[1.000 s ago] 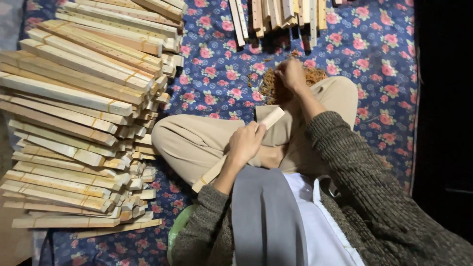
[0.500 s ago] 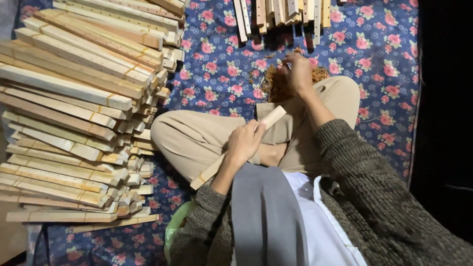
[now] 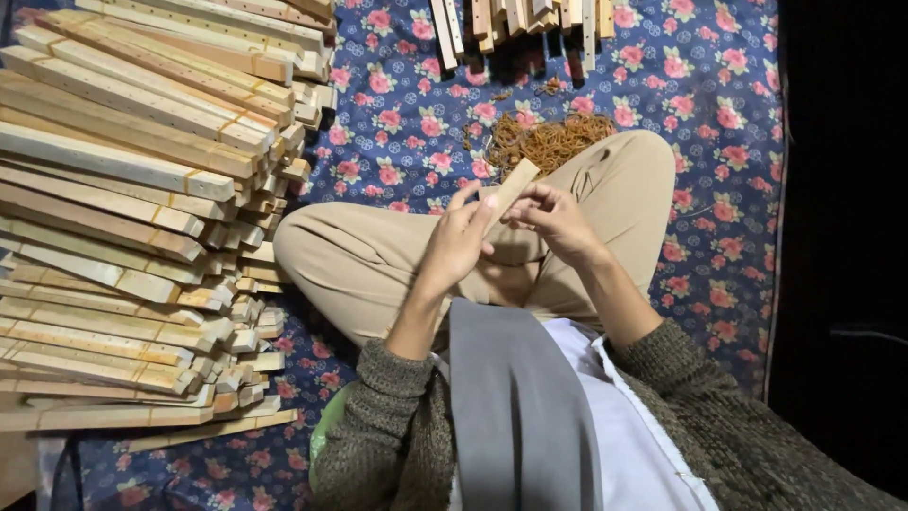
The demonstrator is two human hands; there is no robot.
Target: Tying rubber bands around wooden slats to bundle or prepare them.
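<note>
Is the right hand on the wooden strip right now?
Touching. The head view shows the right hand with fingers at the wooden strip, which the left hand also grips.

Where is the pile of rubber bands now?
In the head view, the pile of rubber bands lies on the floral cloth, just beyond the person's right knee, below the wooden sticks at the top edge.
</note>
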